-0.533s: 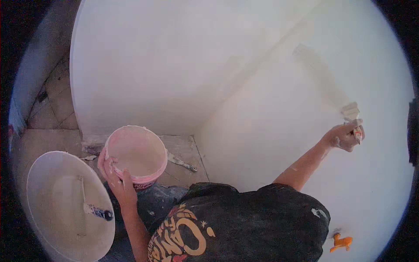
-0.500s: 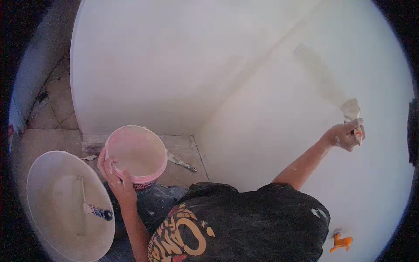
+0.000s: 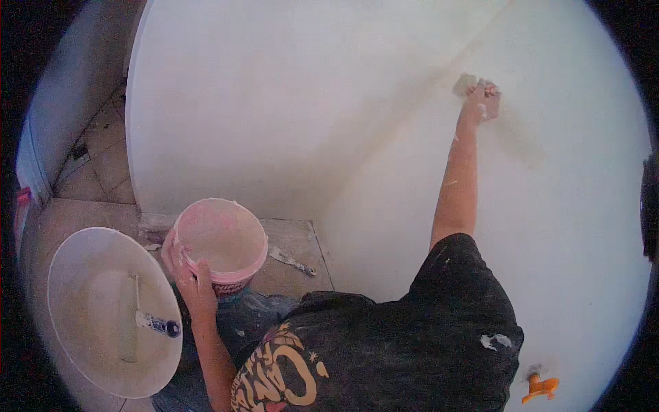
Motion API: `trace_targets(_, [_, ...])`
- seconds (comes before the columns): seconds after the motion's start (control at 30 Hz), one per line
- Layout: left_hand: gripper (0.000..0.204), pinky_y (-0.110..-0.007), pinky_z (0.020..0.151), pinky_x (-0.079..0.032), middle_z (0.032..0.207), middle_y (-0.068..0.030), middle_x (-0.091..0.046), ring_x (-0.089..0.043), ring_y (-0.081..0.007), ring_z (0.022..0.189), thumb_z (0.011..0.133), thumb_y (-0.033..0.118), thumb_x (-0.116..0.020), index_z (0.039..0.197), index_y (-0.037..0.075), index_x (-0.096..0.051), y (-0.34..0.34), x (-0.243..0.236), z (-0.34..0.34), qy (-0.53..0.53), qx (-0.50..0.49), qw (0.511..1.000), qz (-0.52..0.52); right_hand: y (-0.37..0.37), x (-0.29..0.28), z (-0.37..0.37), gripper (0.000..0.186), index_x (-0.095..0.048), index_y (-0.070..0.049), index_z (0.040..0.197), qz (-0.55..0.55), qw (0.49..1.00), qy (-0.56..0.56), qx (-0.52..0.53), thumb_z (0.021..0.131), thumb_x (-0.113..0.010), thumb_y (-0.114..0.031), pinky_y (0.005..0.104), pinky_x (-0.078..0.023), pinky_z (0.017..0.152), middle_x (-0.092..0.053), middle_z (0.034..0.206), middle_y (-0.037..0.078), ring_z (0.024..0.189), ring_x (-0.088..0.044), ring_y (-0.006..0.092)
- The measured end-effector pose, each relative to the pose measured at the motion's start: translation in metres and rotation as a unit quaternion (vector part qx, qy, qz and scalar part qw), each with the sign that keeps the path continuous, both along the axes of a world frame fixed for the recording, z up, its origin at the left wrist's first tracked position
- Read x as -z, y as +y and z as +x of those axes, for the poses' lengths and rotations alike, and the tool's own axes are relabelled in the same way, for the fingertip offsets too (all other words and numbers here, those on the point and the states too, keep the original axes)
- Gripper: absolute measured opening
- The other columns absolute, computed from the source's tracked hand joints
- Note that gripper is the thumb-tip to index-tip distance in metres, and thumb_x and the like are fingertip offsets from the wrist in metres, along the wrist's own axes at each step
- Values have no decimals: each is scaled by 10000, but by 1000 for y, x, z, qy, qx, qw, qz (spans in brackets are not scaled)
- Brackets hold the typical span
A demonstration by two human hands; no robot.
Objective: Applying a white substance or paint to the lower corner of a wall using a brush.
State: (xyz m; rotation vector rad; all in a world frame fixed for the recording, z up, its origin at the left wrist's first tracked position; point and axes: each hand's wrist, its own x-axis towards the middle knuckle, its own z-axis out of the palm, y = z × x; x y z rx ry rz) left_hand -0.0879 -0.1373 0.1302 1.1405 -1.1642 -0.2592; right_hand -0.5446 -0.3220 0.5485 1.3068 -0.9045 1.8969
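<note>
High on the right-hand wall (image 3: 391, 240), my right hand (image 3: 484, 104) is closed around the handle of a paintbrush (image 3: 465, 85). The brush's head lies against the wall close to the corner line, and a damp-looking, darker patch shows beside it. Down at the left, my left hand (image 3: 191, 278) grips the rim and side of a pink bucket (image 3: 237, 277), fingers wrapped over its edge. The bucket tilts toward me, and pale paint coats its inside. White smears mark both hands and the right forearm.
Left of the bucket stands a large white tub (image 3: 68, 247) holding a paint roller (image 3: 130, 316) with a dark handle. A paint-spattered scraper (image 3: 292, 261) lies on the tiled floor right of the bucket. An orange tap (image 3: 541, 386) juts from the wall at lower right.
My right hand has swept the paintbrush up and left along the wall toward the corner, its arm now stretched out. The left hand keeps its hold on the bucket.
</note>
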Motion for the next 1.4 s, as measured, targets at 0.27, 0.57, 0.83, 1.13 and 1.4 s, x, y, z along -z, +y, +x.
trace_targets(0.27, [392, -467, 1055, -291, 1357, -208, -362, -375, -367, 1251, 867, 302, -489, 1101, -12, -473, 4, -4, 0, -12, 0, 1000, 17, 135, 33, 1, 153, -636, -18, 909, -140, 957, 135, 216, 911, -513, -109, 271, -525, 565, -657, 914, 32, 738, -641, 149])
trace_targets(0.57, [347, -476, 1052, -292, 1366, -204, -361, -369, -358, 1257, 863, 266, -486, 1081, -4, -470, 7, -10, -2, 37, 11, 999, 25, 249, 50, 52, 217, -623, 10, 824, -259, 874, 76, 403, 907, -631, -190, 245, -557, 479, -669, 884, 103, 589, -651, 181])
trace_targets(0.83, [433, -479, 1053, -284, 1367, -208, -371, -375, -367, 1252, 873, 295, -496, 1172, -17, -466, 4, -4, 4, 25, 13, 999, 28, 179, 54, 82, 220, -485, 40, 798, -157, 986, 52, 21, 874, -626, -110, 291, -555, 453, -611, 646, 166, 530, -635, 204])
trace_targets(1.13, [572, -477, 1057, -269, 1377, -189, -381, -356, -348, 1258, 919, 430, -458, 1267, -23, -433, 8, -10, 3, 16, 17, 999, 34, 49, 49, 39, 125, -521, 9, 808, 160, 985, 55, -37, 864, -596, -73, 277, -554, 560, -611, 702, 97, 591, -630, 153])
trace_targets(1.4, [544, -488, 1051, -273, 1373, -189, -386, -360, -353, 1251, 928, 431, -450, 1251, -8, -460, 6, -2, 9, -24, 7, 999, 35, -1, 42, 6, 179, -515, -21, 868, 174, 982, 58, -41, 888, -632, -156, 255, -522, 538, -652, 691, 93, 595, -652, 134])
